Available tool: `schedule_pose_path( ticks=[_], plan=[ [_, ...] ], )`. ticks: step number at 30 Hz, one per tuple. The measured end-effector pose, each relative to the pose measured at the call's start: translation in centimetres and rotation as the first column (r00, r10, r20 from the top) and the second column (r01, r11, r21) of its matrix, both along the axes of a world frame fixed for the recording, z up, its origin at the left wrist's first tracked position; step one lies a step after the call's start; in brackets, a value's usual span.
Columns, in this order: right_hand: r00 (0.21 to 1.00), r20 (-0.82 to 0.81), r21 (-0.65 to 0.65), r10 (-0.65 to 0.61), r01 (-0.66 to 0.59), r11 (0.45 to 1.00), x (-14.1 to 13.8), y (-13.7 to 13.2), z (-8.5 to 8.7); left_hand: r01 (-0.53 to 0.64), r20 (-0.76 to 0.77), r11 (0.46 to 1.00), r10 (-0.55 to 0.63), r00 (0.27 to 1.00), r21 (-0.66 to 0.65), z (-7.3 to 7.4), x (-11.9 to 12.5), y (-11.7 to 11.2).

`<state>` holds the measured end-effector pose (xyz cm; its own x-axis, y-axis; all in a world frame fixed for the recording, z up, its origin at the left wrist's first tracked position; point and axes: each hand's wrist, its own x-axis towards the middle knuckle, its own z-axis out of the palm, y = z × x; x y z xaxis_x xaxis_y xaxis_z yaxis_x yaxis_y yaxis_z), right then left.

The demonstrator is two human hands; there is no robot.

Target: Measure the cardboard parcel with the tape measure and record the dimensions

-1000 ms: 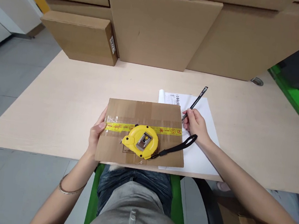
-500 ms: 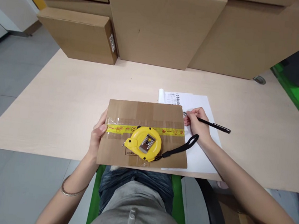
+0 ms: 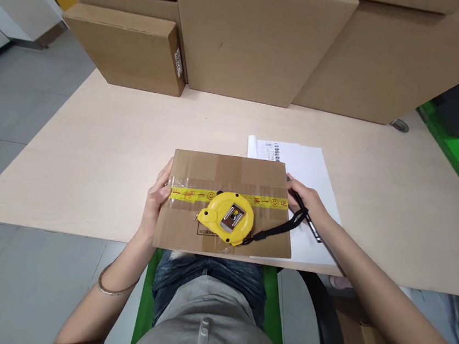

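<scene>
A flat brown cardboard box [image 3: 230,169] with a strip of yellow tape lies at the near edge of the table. A yellow tape measure [image 3: 228,217] rests on its top, its black wrist strap [image 3: 279,229] trailing right. My left hand [image 3: 157,199] grips the box's left edge, thumb on top. My right hand [image 3: 307,203] is against the box's right edge, fingers closed on a black pen [image 3: 309,218] that lies back along my wrist. Under the right hand is a white printed sheet [image 3: 308,167].
Several large cardboard boxes [image 3: 253,36] are stacked along the far side of the light wooden table [image 3: 91,151]; a smaller one [image 3: 127,47] stands at the far left. Green flooring [image 3: 456,145] shows at the right. My lap and a green seat are below the table edge.
The pen swung from pointing up and away, past pointing right, to lying back along my right wrist. My right hand closed in on the box's right edge. The left hand kept its hold.
</scene>
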<state>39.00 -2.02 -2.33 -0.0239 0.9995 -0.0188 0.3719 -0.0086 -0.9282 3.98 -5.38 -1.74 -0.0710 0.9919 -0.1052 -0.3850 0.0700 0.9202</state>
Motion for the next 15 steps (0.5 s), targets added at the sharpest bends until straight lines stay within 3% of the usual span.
schedule_pose_path(
  ticks=[6, 9, 15],
  plan=[
    [0.98, 0.155, 0.117, 0.129, -0.147, 0.982, -0.2, 0.6, -0.6, 0.006, 0.096, 1.0, -0.004, 0.995, -0.019, 1.2, 0.7, -0.1],
    [0.977, 0.183, 0.165, 0.108, -0.138, 0.976, -0.3, 0.9, -1.3, 0.001, 0.152, 0.999, 0.004, 0.988, -0.032, 1.8, 0.7, 0.2],
    [0.988, 0.125, 0.129, 0.087, -0.103, 0.986, -0.3, 1.6, -1.5, 0.061, 0.152, 0.997, -0.053, 0.987, -0.049, 1.9, 0.6, 0.6]
  ],
)
